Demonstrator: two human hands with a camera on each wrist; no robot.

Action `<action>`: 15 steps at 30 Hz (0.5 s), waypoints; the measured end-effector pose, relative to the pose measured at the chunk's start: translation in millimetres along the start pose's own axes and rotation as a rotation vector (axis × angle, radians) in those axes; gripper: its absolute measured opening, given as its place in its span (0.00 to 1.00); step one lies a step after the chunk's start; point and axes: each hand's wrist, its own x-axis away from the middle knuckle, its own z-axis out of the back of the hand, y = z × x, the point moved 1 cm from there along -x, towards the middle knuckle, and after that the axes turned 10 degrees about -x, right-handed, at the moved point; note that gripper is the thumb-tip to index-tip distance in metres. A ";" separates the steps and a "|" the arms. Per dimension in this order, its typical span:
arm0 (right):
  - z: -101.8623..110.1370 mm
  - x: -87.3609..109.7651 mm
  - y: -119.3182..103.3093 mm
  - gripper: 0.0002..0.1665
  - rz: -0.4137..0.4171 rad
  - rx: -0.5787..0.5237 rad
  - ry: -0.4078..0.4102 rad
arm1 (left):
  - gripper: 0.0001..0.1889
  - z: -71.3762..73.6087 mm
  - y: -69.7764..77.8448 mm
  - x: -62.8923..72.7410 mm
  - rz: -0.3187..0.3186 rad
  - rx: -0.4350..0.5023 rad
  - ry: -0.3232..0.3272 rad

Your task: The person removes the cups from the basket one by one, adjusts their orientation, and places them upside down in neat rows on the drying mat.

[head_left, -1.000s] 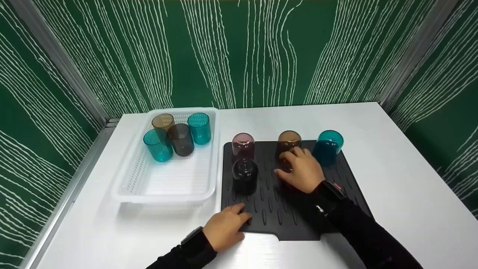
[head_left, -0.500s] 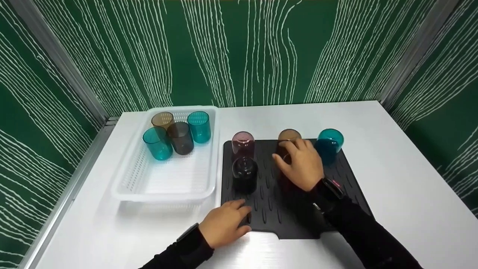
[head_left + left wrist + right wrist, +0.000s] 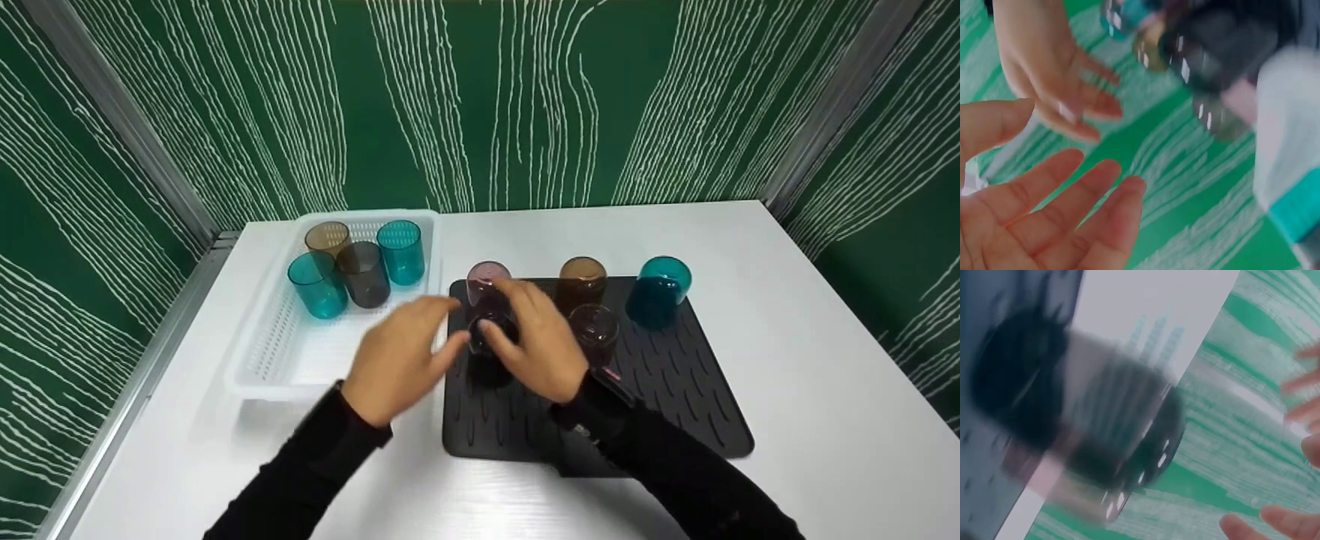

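Left hand [image 3: 401, 356]: released, holding nothing; fingers extended, thumb apart from them, raised near the basket's [image 3: 296, 391] right side. Right hand [image 3: 540, 341]: likewise released and gripping nothing; fingers extended over the mat [image 3: 510, 442], partly hiding the dark cup [image 3: 489, 369] from the head view.

Dark cup: one, base up on the mat's left part, seen between the two hands. Both thumbs were near it; the right wrist view, blurred, showed fingers apart from it.

Further cups on the mat, four, all base up: pink cup [image 3: 484, 275], just behind the dark one; amber cup [image 3: 582, 281], at the back; purple cup [image 3: 594, 334], just before the amber; teal cup [image 3: 660, 294], at the back right.

Basket: one, white, left of the mat, containing four upright cups: two teal, one grey [image 3: 363, 277], one brown [image 3: 327, 236].

Table [image 3: 795, 345]: white. Wall [image 3: 412, 112]: green, streaked white. Sleeves [image 3: 296, 469]: black.
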 end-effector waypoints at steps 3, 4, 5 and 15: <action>-14.7 -0.9 -11.0 0.37 0.007 -0.076 -0.035 | 0.20 10.6 -12.6 -12.1 0.054 -0.038 0.049; -19.8 -1.0 -14.1 0.38 0.004 -0.105 -0.049 | 0.20 12.5 -17.4 -15.5 0.080 -0.041 0.052; -25.1 -1.0 -16.5 0.39 0.000 -0.131 -0.066 | 0.21 13.5 -22.9 -18.5 0.104 -0.042 0.052; -69.2 5.4 -19.7 0.50 -0.183 -0.322 -0.259 | 0.28 8.8 -87.0 -39.8 0.375 0.032 -0.091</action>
